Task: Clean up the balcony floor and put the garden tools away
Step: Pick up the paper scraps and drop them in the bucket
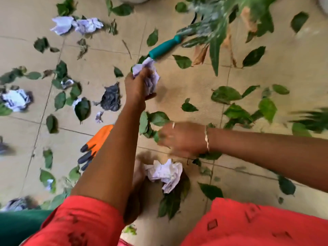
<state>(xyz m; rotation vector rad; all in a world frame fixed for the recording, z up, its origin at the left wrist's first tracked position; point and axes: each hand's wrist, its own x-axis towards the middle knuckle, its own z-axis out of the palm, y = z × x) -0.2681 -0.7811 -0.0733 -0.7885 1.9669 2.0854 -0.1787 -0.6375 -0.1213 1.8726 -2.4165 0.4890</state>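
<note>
Paper (150,75) sits clamped in my left hand (136,86); fingers of my right hand (184,139), above leaves (156,119), I cannot tell.

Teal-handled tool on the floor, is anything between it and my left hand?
Yes. The left hand already grips a crumpled paper, which reaches the near end of the teal-handled tool. Farther on, the plant leaves overhang the tool's working end and hide it. The handle itself lies bare.

Teal tool handle (164,47), orange-and-grey glove (94,144), green leaves (225,95).
</note>
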